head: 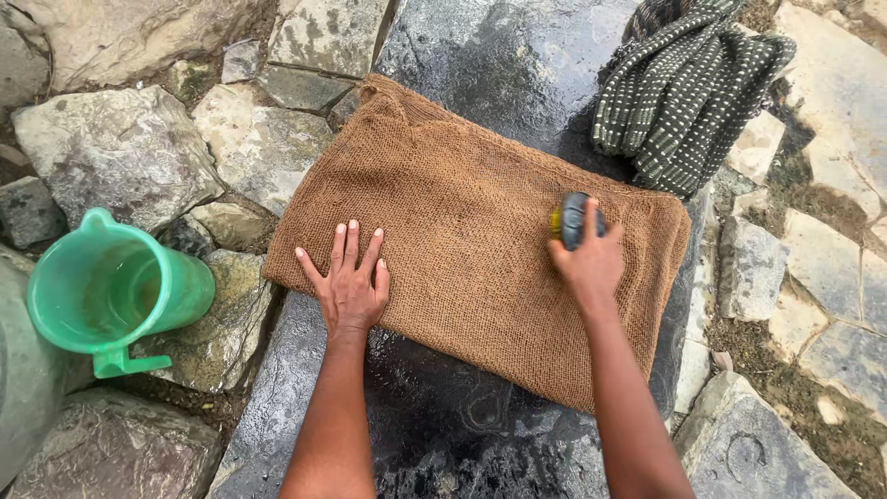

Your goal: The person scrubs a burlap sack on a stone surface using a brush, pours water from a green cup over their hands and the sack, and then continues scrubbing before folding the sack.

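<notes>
A green plastic jug [111,291] lies tipped on its side at nine o'clock, its open mouth facing up and left, its handle pointing down, resting on rough grey stones [120,157]. At one o'clock a dark green cloth with pale dotted stripes [688,88] sits bunched on the wet black stone slab [499,55]. More flat paving stones [832,277] spread at three o'clock, with bits of soil between them.

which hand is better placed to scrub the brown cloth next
Probably the right hand: it already grips the brush on the brown cloth. The left hand lies flat, pinning the cloth's edge.
</notes>
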